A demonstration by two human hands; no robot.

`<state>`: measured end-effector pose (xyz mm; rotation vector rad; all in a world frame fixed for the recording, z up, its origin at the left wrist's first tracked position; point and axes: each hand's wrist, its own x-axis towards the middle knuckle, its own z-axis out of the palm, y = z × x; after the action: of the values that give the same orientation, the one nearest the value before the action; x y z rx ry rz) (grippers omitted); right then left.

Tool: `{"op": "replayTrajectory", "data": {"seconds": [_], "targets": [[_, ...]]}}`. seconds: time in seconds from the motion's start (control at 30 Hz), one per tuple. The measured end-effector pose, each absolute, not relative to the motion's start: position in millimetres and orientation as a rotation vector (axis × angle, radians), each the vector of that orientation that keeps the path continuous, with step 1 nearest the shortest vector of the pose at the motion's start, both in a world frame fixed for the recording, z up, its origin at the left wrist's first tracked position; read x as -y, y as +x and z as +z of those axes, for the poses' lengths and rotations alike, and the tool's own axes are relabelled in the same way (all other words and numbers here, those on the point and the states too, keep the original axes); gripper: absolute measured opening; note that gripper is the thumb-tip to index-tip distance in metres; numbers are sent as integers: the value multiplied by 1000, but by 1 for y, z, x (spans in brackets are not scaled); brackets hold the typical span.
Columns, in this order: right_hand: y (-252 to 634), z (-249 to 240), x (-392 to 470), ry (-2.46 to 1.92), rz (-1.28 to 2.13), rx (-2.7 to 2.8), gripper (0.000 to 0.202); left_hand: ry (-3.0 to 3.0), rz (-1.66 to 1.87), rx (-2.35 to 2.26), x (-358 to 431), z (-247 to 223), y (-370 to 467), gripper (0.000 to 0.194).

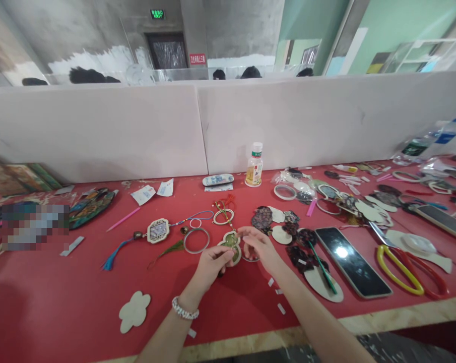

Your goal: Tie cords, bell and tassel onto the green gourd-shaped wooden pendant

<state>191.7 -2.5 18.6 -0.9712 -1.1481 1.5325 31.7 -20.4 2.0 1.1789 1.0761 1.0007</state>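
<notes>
Between my hands is a gourd-shaped pendant with a pale rim and a green patterned middle. My left hand pinches its lower left edge between thumb and fingers. At the pendant's upper right edge, my right hand has its fingers loosely bent and apart; whether the fingertips touch it I cannot tell. A ring lies partly hidden under the right hand. Just above the pendant are a round wooden frame and a red tassel. To the left lie a grey ring and an octagonal pendant with a blue tassel.
Dark patterned pieces, a phone and scissors lie to the right. A small bottle stands by the white partition. A flower-shaped piece and a pink pen are on the left of the red table.
</notes>
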Motion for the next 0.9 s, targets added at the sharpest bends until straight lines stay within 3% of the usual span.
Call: {"op": "replayTrajectory", "data": {"seconds": [0.17,0.57,0.77,0.9], "targets": [[190,20,7,-1078,1505,1490,20,1212,987,-1053,20,5,30,30],[200,35,2,-986,1487,1367,24,1195,937,-1099,23,10,32,29],[248,62,-2,-1051,1199,1168,22,1193,974,-1074,24,11,30,29],[326,57,6,-1228,750,1000,25,1208,995,-1059,23,8,28,29]]}}
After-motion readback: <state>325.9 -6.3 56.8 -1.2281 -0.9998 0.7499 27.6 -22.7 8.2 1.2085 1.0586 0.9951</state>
